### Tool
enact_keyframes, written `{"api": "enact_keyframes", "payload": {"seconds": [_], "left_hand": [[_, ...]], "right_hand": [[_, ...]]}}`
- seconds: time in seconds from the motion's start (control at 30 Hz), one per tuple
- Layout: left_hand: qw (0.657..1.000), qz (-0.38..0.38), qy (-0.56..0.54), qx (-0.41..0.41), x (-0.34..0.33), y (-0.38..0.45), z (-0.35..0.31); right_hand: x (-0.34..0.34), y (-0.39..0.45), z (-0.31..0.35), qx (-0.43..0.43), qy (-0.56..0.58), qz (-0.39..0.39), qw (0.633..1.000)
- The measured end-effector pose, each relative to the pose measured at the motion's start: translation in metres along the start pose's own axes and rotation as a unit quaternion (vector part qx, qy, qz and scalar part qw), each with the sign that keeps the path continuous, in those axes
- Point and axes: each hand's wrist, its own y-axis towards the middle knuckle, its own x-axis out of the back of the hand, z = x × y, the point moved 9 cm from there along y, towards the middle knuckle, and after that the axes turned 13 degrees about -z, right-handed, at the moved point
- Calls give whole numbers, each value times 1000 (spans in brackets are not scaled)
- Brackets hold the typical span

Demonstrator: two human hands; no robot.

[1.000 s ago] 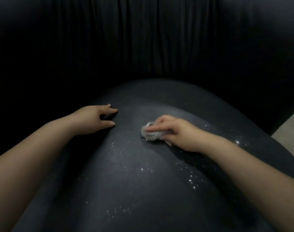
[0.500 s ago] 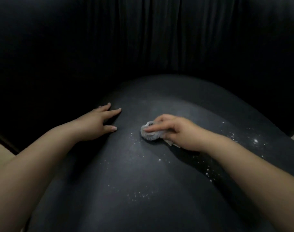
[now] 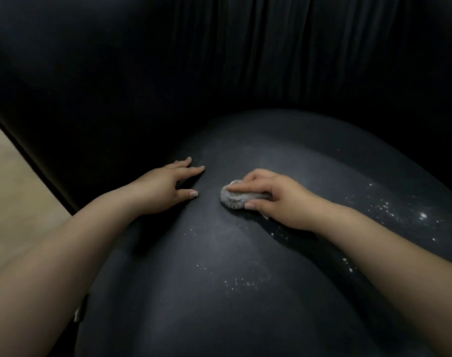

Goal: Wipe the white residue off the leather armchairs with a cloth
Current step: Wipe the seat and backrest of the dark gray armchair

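Note:
A dark leather armchair seat cushion [image 3: 245,318] fills the lower middle of the view. My right hand [image 3: 276,199] grips a small grey bunched cloth [image 3: 234,198] and presses it onto the cushion near its middle. My left hand [image 3: 168,186] rests flat on the cushion's left side, fingers spread and straight. White residue specks [image 3: 397,210] are scattered at the right of the cushion. More white specks [image 3: 241,283] lie on the front part, and a faint powdery smear runs between them.
The pleated dark backrest [image 3: 245,60] rises behind the cushion and curves round on both sides. A strip of light wooden floor [image 3: 16,189] shows at the left edge.
The view has swung to the left, bringing the floor into sight at the left. My right hand has kept the cloth pressed on the cushion, shifting only slightly. My left hand stays flat.

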Motion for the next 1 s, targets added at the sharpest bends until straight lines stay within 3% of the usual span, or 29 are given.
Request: {"api": "enact_keyframes", "payload": {"seconds": [0.1,0.17,0.27,0.4,0.6,0.77,0.9,0.93,1.0], "left_hand": [[1000,1,-1,0,0,-1,-1],[1000,-1,2,1,0,-1,-2],[1000,-4,-2,3,1,-4,-2],[1000,-5,-4,3,5,-5,-1],[997,-34,42,50,19,-11,19],[993,-47,62,90,6,-31,33],[994,-48,43,86,-1,-47,39],[994,-49,44,84,-2,-49,39],[994,-58,48,81,-3,-52,37]], "right_hand": [[18,19,-5,-33,-5,-105,994],[15,31,-6,-60,-24,-126,990],[-9,27,2,-43,-57,-65,995],[-20,-9,17,-8,26,17,999],[-2,25,22,-26,6,-117,993],[-60,54,47,34,-84,-7,996],[-69,21,61,73,3,70,995],[-64,17,59,66,23,72,995],[-44,26,51,43,24,0,999]]}}
